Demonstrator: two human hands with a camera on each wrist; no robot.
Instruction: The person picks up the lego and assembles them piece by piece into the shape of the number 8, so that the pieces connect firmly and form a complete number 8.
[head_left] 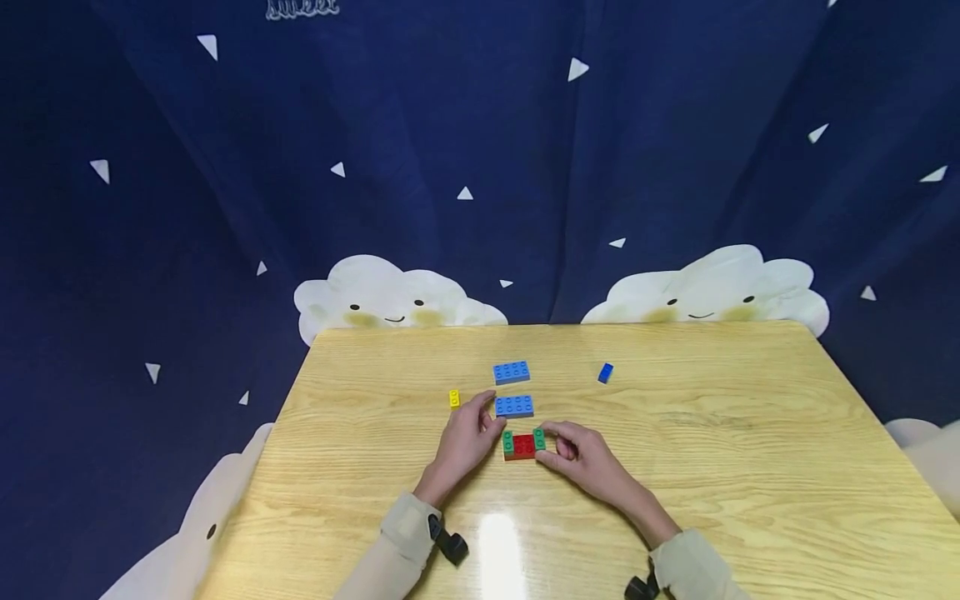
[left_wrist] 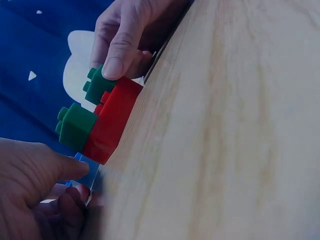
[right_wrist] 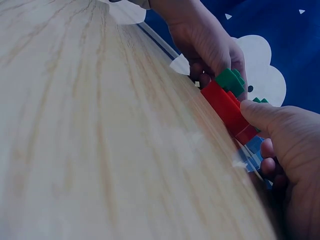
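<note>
A red brick lies on the table with a small green brick on its left end and another green brick on its right end. My right hand pinches the right green brick between thumb and fingers. In the left wrist view, its thumb presses against that brick's near side. Just behind the red brick is a blue brick with two rows of studs. My left hand pinches this brick's left end, forefinger at the back corner and thumb at the front.
Farther back lies a second long blue brick. A small yellow brick is left of it, beyond my left hand, and a small dark blue brick lies to the right. The wooden table ends at a dark blue curtain.
</note>
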